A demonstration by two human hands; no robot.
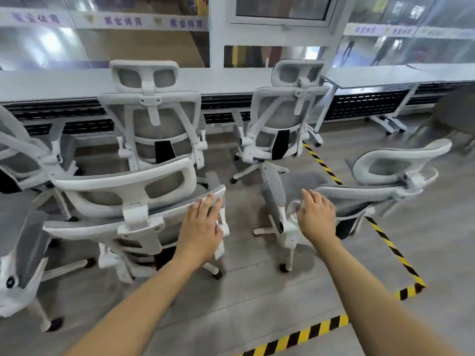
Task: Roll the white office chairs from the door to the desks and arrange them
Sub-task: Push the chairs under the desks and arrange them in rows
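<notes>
We laid our left hand flat on the left chair and curled our right hand round the right chair, so we could push both toward the bench, just behind two parked chairs.

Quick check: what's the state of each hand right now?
Left hand: open, flat fingers resting on the near-left white-framed grey mesh office chair.
Right hand: grips the near-right white-framed grey mesh office chair.
</notes>
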